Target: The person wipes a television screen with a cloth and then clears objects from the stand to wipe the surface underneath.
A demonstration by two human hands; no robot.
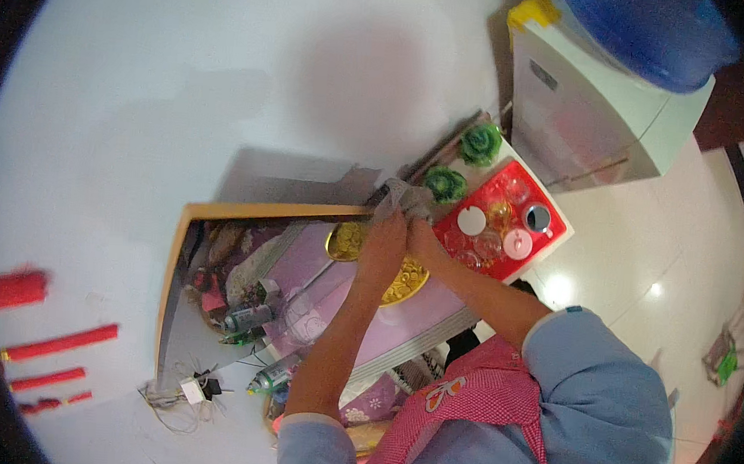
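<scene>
My left hand (pixel 390 219) and my right hand (pixel 418 225) meet close together at a crumpled grey cloth (pixel 407 197), which covers most of the fingers. Both hands seem closed on it, though blur hides the grip. They are at the right end of a wooden-edged frame (pixel 270 210) that stands out from the wall. Below my wrists are a gold dish (pixel 345 240) and a larger gold piece (pixel 405 283), both with coin-like relief, on a purple cover (pixel 390 337). Two green rosette-shaped ornaments (pixel 446 184) sit just right of my hands.
A red tray (pixel 553 235) holds glass cups, pale lids and a dark-filled cup. Spray cans (pixel 249 319) lie at left, near loose cables and a white plug (pixel 193 390). At upper right stands a white cabinet (pixel 587 111) under a blue container (pixel 657 38). Red hangings (pixel 60 343) line the wall.
</scene>
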